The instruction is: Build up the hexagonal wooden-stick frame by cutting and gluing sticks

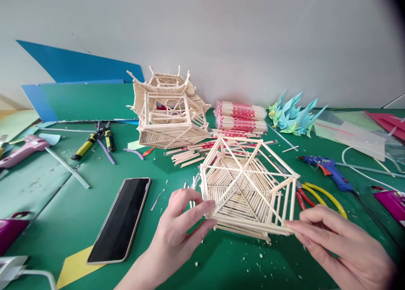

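Note:
A hexagonal wooden-stick frame [242, 172] stands on the table in front of me, with a floor of close-laid sticks and spokes crossing its open top. My left hand [182, 226] pinches its near left corner between thumb and fingers. At the near right corner, my right hand [338, 239] closes thumb and fingertips on the frame's edge, where a diagonal stick meets it. Whether those fingertips grip the stick's end or the corner itself is hidden. Behind the frame is a pagoda-like stick model [171, 112] with tiered roofs.
Bundled sticks in red-and-white wrappers [240, 115] lie behind the frame. A blue glue gun [329, 169] and yellow-red pliers [319, 195] lie to the right. Leftward are a phone [122, 220], yellow-black cutters [95, 142] and a pink glue gun [28, 150]. Folded-paper plants [294, 115] stand at the back.

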`<move>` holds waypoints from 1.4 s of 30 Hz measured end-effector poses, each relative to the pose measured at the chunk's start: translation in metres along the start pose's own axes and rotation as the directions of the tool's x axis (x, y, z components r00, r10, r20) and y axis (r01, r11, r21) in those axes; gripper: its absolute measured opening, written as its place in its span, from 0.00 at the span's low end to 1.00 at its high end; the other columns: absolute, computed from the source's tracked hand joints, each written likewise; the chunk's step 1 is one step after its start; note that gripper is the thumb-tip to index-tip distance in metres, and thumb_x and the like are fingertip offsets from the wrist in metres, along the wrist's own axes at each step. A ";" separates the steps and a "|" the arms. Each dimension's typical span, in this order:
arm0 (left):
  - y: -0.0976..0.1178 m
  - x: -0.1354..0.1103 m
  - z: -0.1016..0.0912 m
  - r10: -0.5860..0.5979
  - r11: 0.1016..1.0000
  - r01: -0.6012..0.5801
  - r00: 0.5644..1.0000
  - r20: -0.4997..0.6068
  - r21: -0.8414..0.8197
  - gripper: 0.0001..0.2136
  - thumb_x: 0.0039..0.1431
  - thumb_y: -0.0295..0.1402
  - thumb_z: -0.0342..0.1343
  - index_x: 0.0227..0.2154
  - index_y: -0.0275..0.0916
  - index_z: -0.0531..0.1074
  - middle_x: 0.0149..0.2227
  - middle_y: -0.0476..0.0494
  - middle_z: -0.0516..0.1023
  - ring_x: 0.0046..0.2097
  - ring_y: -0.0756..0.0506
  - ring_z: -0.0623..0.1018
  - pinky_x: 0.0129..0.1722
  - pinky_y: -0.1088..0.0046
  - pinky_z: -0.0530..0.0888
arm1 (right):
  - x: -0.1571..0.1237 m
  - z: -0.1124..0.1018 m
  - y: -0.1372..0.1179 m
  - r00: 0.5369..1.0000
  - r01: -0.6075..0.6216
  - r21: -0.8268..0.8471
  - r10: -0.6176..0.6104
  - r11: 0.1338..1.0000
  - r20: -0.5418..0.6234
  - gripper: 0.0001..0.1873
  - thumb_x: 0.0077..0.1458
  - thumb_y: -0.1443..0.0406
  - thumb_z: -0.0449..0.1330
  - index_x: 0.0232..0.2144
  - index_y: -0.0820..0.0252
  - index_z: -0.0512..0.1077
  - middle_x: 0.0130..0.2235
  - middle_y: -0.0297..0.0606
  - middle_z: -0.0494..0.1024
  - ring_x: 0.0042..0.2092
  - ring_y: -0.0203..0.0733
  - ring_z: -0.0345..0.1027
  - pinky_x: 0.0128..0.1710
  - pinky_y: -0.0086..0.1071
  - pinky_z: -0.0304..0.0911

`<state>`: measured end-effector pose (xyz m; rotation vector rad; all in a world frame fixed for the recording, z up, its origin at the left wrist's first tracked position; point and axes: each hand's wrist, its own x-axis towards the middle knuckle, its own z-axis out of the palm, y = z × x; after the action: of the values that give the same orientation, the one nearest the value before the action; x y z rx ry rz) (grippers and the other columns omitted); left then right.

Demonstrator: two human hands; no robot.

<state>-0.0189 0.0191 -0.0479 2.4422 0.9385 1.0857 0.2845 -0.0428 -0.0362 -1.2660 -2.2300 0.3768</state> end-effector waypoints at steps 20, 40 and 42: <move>-0.003 0.001 -0.001 -0.033 0.997 0.039 0.996 0.083 -0.064 0.12 0.55 0.21 0.53 0.41 0.38 0.70 0.36 0.43 0.65 0.38 0.46 0.70 0.35 0.65 0.72 | 0.002 0.000 0.007 0.995 -0.005 -0.061 0.011 0.998 0.099 0.14 0.57 0.69 0.54 0.46 0.56 0.65 0.38 0.37 0.69 0.36 0.33 0.68 0.35 0.23 0.66; -0.003 0.006 -0.003 0.001 0.999 0.000 0.999 0.035 -0.044 0.09 0.56 0.22 0.52 0.39 0.38 0.70 0.33 0.44 0.67 0.35 0.47 0.72 0.33 0.67 0.74 | 0.005 -0.001 0.005 0.992 -0.025 -0.041 0.029 0.999 0.119 0.07 0.57 0.69 0.55 0.39 0.56 0.65 0.36 0.35 0.69 0.36 0.33 0.67 0.35 0.24 0.63; -0.002 0.006 -0.003 0.005 1.000 -0.004 0.999 0.043 -0.030 0.09 0.56 0.22 0.52 0.39 0.38 0.70 0.33 0.44 0.67 0.35 0.47 0.72 0.33 0.68 0.73 | 0.006 -0.001 0.003 0.993 -0.044 -0.039 0.048 0.998 0.104 0.06 0.57 0.68 0.55 0.39 0.55 0.65 0.36 0.35 0.69 0.36 0.33 0.67 0.35 0.24 0.63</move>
<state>-0.0191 0.0251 -0.0436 2.4344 0.8975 1.0373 0.2848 -0.0364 -0.0349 -1.3466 -2.3077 0.4310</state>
